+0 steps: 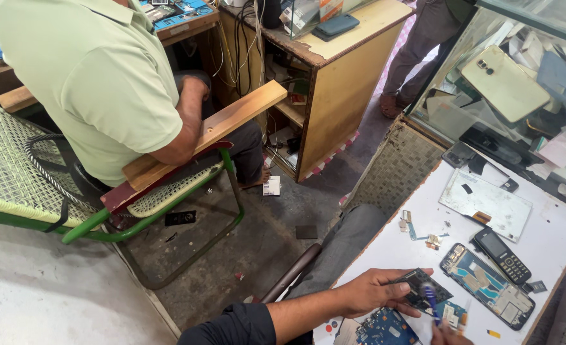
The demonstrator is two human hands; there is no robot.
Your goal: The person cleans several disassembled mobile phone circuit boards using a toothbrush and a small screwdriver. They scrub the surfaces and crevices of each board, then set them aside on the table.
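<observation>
At the near edge of the white counter (551, 236), the left hand (369, 292) pinched a small dark circuit board (425, 291) between thumb and fingers, while the right hand (448, 335), barely visible, gripped a blue-handled tool (431, 300).

1. The white desk (551, 236) fills the near right; a glass display case (526, 70) stands behind it at the far right.
2. On the desk, the opened smartphone with bare internals (487, 285) lies near the front edge, the small black keypad phone (501, 255) just right of it.
3. The flat white back panel (485, 203) lies farther back, the small flex-cable parts (417, 230) to its left.
4. The left hand (375, 291) holds the dark circuit board (423, 291) over the desk's near edge; the right hand (449, 335) sits just right of it.
5. The blue circuit board (385, 329) lies below the left hand.
6. On the left, a seated person in a pale green shirt (98, 76) occupies the green-framed woven chair (15, 172); the wooden cabinet (334, 83) stands far centre, on the floor (53, 300).
</observation>
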